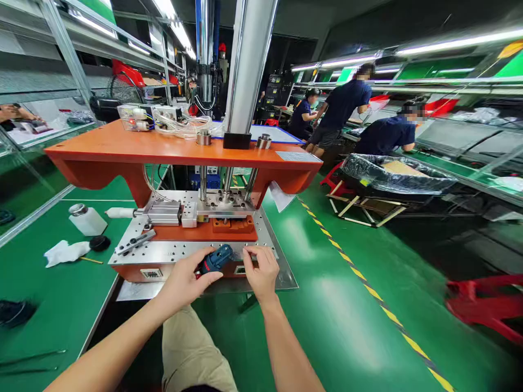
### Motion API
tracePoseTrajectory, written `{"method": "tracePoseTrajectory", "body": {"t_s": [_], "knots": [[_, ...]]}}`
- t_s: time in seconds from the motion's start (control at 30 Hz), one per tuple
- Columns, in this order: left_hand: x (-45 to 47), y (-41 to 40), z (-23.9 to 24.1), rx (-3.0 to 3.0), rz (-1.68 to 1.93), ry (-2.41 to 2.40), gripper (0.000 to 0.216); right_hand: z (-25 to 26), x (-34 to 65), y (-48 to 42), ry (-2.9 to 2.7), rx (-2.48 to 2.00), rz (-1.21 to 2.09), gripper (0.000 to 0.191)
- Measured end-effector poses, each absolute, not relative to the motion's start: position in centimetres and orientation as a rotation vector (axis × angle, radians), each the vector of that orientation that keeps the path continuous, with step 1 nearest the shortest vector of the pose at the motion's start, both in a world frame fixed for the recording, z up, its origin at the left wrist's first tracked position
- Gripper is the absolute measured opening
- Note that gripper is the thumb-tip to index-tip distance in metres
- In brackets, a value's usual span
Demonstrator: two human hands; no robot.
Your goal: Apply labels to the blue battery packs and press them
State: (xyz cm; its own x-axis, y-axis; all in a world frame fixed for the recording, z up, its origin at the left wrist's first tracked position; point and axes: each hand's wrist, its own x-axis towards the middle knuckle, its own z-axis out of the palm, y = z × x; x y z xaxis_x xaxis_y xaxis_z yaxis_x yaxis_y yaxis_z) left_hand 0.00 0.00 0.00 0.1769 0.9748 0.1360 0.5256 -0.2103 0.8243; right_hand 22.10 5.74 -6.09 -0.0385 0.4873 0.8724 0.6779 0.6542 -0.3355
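Green counter (77, 294) flanks the orange press (171, 148); in front, the left hand (186, 279) clasps a blue tool (217, 259), presumably to steady it near the curled right hand (262, 271), whose pinch I cannot tell

An orange crossbeam (183, 148) is spanning the space above the base plate (163, 253), blocking a straight reach down onto its rear. Steel columns (203, 185) are standing on the base plate's rear, narrowing the way under the beam. A silver cylinder (164, 213) is occupying the base plate's left side, and a metal bar (135, 242) is filling its front-left corner. At the base plate's front, the left hand (186, 275) with a blue tool (216, 259) and the right hand (261, 272) are crowding the approach, only a slim gap opening between tool and right fingers. Right of the base plate, green floor (327, 305) is offering wide passage.
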Motion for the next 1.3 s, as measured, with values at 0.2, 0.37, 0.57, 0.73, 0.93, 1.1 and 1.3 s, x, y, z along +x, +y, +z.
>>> {"method": "tracePoseTrajectory", "body": {"t_s": [0.2, 0.37, 0.57, 0.73, 0.93, 1.1, 1.3], "knots": [[0.28, -0.03, 0.21, 1.833, 0.922, 1.435, 0.048, -5.98, 22.08, 5.77, -1.686, -0.954, -0.193, 0.013], [0.34, 0.04, 0.31, 1.836, 0.934, 1.438, 0.048, -5.98, 22.15, 5.74, -1.685, -0.943, -0.176, 0.014], [0.39, -0.03, 0.45, 1.826, 0.932, 1.436, 0.049, -6.03, 22.17, 5.76, -1.685, -0.951, -0.181, 0.013], [0.46, -0.03, 0.33, 1.838, 0.948, 1.415, 0.048, -6.10, 22.20, 5.78, -1.688, -0.953, -0.179, 0.013], [0.43, -0.12, 0.30, 1.845, 0.954, 1.418, 0.047, -6.15, 22.17, 5.77, -1.683, -0.960, -0.189, 0.013], [0.40, -0.19, 0.58, 1.836, 0.950, 1.412, 0.047, -6.10, 22.14, 5.75, -1.674, -0.954, -0.194, 0.014], [0.53, -0.19, 0.59, 1.827, 0.955, 1.416, 0.048, -6.16, 22.16, 5.77, -1.671, -0.958, -0.189, 0.013]]}}
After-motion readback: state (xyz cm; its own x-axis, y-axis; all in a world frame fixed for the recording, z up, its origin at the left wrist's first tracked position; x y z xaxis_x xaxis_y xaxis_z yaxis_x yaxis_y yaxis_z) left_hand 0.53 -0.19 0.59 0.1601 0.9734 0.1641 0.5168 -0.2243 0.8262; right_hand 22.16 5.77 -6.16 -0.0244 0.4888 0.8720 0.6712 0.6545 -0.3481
